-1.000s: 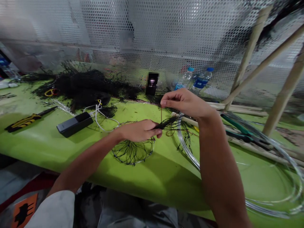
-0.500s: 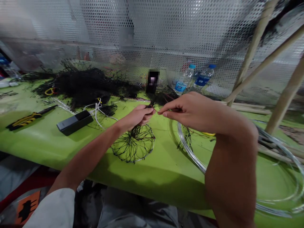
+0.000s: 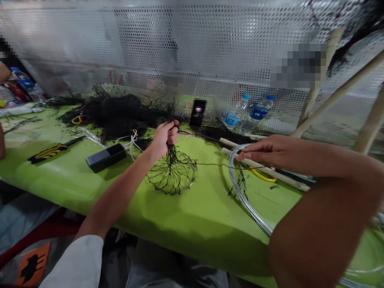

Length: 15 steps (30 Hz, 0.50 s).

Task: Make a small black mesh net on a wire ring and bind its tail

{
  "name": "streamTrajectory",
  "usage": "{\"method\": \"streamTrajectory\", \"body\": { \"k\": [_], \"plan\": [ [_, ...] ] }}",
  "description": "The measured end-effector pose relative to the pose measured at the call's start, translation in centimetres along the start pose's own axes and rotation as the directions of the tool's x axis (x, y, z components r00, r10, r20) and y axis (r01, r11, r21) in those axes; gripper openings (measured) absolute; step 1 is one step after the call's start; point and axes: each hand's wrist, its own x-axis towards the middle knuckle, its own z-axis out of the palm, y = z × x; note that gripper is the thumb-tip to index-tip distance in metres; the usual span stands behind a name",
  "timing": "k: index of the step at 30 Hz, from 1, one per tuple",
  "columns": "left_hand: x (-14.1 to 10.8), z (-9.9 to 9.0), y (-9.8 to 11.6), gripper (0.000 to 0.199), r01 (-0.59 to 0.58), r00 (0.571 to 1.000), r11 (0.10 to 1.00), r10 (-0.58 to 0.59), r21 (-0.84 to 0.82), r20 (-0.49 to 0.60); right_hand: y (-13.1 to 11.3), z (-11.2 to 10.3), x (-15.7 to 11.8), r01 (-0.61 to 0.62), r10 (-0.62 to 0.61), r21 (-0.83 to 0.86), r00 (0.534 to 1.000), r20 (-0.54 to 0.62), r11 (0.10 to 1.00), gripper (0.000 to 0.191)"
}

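Observation:
My left hand (image 3: 168, 134) is closed in a fist around the gathered top of a black knotted net (image 3: 171, 174). Below the fist the net fans out over a wire ring lying on the green table. To the right, my right hand (image 3: 261, 150) is closed with its fingers pressed together, above a coil of silvery wire (image 3: 240, 188). A thin reddish-brown cord (image 3: 216, 164) stretches from the net's side to the underside of this hand; its end is hidden there.
A black power bank (image 3: 105, 158) with a white cable and yellow-black pliers (image 3: 55, 151) lie left. Behind are a heap of black netting (image 3: 117, 114), a phone (image 3: 198, 114) and two water bottles (image 3: 234, 116). Wooden poles (image 3: 339, 88) lean at right.
My right hand has moved right, away from my left hand, and the cord now spans the gap. My left hand has turned into a fist on the net. The view has shifted slightly.

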Motion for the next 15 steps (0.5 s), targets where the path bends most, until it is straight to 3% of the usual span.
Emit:
{"method": "streamTrajectory", "body": {
  "k": [4, 7, 11, 15],
  "plan": [
    [-1.2, 1.0, 0.1, 0.023, 0.047, 0.99, 0.999, -0.048, 0.01, 0.133, 4.4, 0.7, 3.5, -0.252, 0.219, 0.125, 0.948, 0.23, 0.96, 0.06],
    [-2.1, 1.6, -0.3, 0.029, 0.056, 0.972, 0.997, -0.066, 0.05, 0.224, 6.7, 2.3, 6.5, -0.267, 0.23, 0.102, 0.932, 0.278, 0.958, 0.052],
    [-2.8, 2.0, -1.1, 0.043, -0.027, 0.957, 0.992, -0.012, 0.127, 0.291, 7.7, 3.7, 8.4, -0.233, 0.205, 0.075, 0.942, 0.266, 0.97, 0.057],
    [-3.1, 2.3, -2.0, 0.051, -0.159, 0.953, 0.966, 0.096, 0.204, 0.289, 5.1, 4.4, 9.1, -0.105, 0.097, 0.07, 0.989, 0.115, 0.992, 0.081]
  ]
}}
